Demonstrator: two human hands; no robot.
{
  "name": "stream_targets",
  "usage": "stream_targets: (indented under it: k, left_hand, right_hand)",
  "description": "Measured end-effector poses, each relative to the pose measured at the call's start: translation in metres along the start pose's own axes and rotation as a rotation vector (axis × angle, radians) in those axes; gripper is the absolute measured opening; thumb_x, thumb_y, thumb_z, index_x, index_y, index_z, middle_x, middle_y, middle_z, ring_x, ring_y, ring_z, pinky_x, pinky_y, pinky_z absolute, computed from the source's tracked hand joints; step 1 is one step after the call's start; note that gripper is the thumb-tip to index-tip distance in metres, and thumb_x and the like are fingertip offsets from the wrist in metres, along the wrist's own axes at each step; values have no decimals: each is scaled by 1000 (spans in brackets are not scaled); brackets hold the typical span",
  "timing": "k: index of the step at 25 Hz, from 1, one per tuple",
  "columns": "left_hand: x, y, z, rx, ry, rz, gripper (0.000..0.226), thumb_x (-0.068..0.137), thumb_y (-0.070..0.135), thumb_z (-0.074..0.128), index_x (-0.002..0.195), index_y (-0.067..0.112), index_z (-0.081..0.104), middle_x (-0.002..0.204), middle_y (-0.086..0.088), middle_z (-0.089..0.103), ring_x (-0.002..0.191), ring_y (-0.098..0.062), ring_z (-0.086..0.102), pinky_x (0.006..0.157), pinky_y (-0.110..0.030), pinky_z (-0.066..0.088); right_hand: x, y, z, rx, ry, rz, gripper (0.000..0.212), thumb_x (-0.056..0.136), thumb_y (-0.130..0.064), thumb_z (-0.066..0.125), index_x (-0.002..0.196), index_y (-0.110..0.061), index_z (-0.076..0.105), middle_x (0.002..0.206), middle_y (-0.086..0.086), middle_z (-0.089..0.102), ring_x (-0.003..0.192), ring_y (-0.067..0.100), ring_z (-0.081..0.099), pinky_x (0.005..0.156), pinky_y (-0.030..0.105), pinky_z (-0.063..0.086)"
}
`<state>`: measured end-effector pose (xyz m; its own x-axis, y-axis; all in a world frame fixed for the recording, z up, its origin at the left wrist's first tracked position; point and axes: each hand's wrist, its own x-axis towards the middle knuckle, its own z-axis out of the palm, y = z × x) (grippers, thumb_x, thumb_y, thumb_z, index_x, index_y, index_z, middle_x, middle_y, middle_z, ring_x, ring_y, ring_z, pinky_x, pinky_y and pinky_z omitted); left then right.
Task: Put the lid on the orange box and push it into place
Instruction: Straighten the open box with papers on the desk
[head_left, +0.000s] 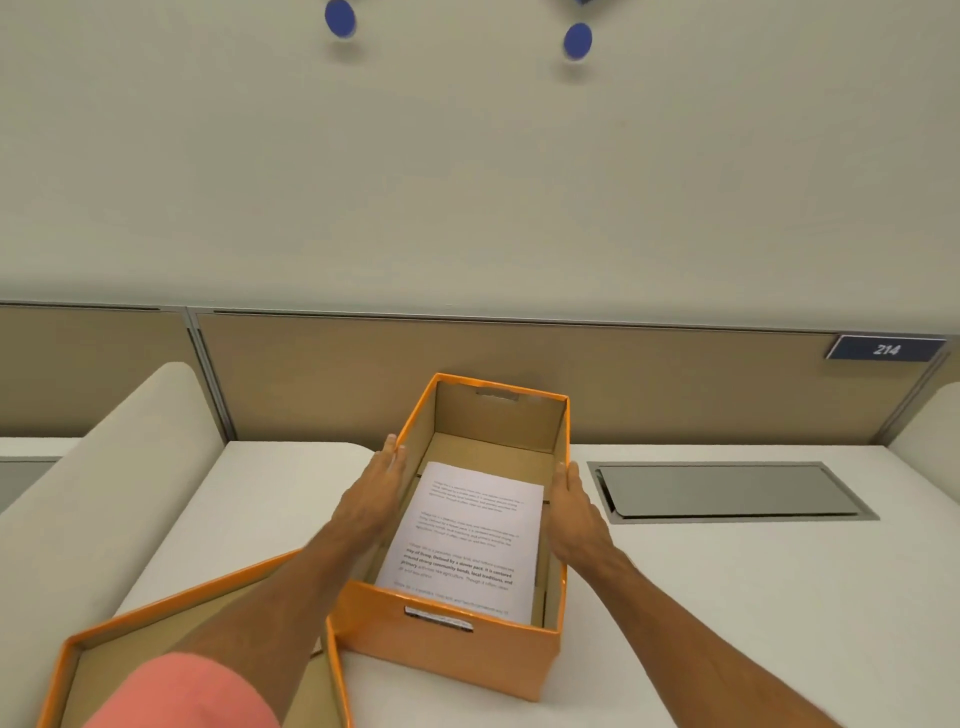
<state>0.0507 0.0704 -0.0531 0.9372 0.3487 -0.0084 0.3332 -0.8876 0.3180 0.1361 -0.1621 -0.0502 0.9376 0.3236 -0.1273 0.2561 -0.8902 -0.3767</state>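
The orange box (457, 654) stands open on the white desk in front of me, with a printed sheet of paper (467, 540) lying inside it. My left hand (376, 493) lies flat against the outside of the box's left wall, fingers straight. My right hand (574, 512) presses flat against the box's right wall. The orange lid (104, 634) lies upside down on the desk at the lower left, partly under my left forearm and its pink sleeve.
A grey metal cable hatch (727, 491) is set into the desk right of the box. A tan partition (675, 384) with a blue "214" sign (885, 349) closes the back. A cream padded divider (104, 467) runs along the left.
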Motion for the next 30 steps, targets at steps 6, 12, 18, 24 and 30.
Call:
stream_targets:
  k: [6,12,18,24,30]
  left_hand:
    - [-16,22,-1,-70,-15,25,54,100,7,21,152,12,6,163,-3,3,143,-31,30,113,-43,32]
    - [-63,86,2,-105,30,-60,59,98,3,26,152,12,4,162,-5,5,140,-31,35,111,-44,38]
    - [-126,183,15,-112,67,-121,57,98,8,32,151,8,11,159,-9,21,131,-33,46,102,-43,44]
    - [-181,265,55,-105,74,-126,58,93,8,52,145,5,28,147,-13,43,116,-30,60,92,-38,53]
    - [-219,315,70,-101,88,-110,41,94,14,51,133,5,45,146,-13,45,116,-31,60,94,-35,50]
  right_hand:
    - [-17,13,-15,-29,30,-26,69,97,-1,40,151,-4,-3,163,10,-7,136,31,41,108,39,39]
    - [-45,70,-51,-20,61,-111,59,97,0,30,151,-4,7,162,14,9,136,37,39,110,44,36]
    - [-91,161,-88,-116,75,-243,51,101,-15,20,151,-9,12,157,12,26,136,35,38,109,46,35]
    - [-141,245,-121,-53,34,-178,58,97,-1,33,150,-4,11,161,15,13,133,37,44,105,45,42]
    - [-163,291,-130,-51,8,-210,57,98,-1,30,151,-4,9,161,15,12,142,35,31,113,44,32]
